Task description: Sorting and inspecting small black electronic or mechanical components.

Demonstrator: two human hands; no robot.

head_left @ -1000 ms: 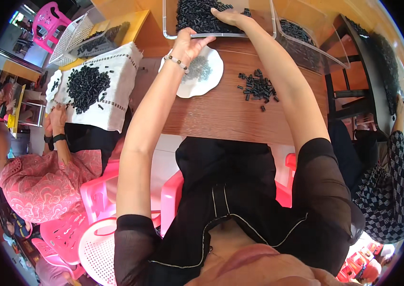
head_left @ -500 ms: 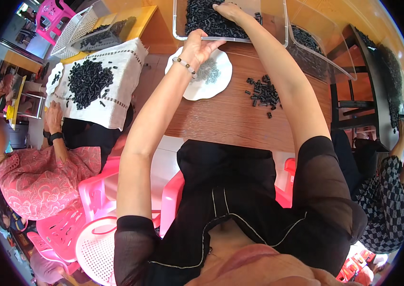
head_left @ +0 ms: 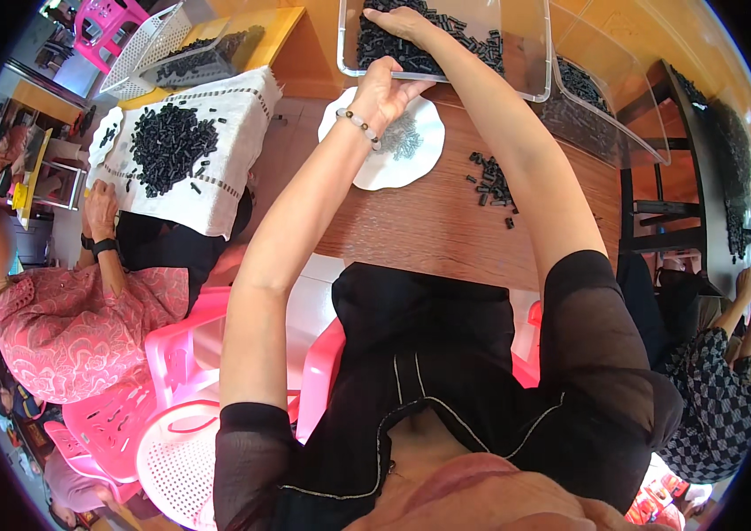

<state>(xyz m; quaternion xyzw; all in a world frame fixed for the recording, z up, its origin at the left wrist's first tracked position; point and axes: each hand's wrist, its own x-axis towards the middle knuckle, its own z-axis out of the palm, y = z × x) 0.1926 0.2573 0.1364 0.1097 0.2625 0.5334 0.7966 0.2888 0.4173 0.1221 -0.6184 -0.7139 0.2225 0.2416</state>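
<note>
My left hand (head_left: 386, 96), wearing a bead bracelet, grips the near rim of a clear plastic bin (head_left: 549, 53). My right hand (head_left: 404, 26) reaches inside it, fingers stretched over a heap of short black cylindrical pieces (head_left: 481, 49) and partly hidden in the heap. Below my left hand, a white scalloped plate (head_left: 428, 146) bears many tiny thin greyish pieces (head_left: 402, 139); my wrist covers part of it. A small pile of the same black pieces (head_left: 492, 183) lies on the brown wooden table (head_left: 419, 221), partly behind my right forearm.
Another clear bin (head_left: 632, 133) with black pieces adjoins on the right, near a dark table (head_left: 713, 159) where a person in checks works. At left, a person in pink sits by a white cloth (head_left: 242, 106) holding a black pile (head_left: 172, 146). Pink chairs (head_left: 176, 350) stand around.
My right hand has moved left across the heap inside the bin. The bin has turned slightly, its right corner coming nearer. My left hand keeps hold of the rim; the view has shifted a little.
</note>
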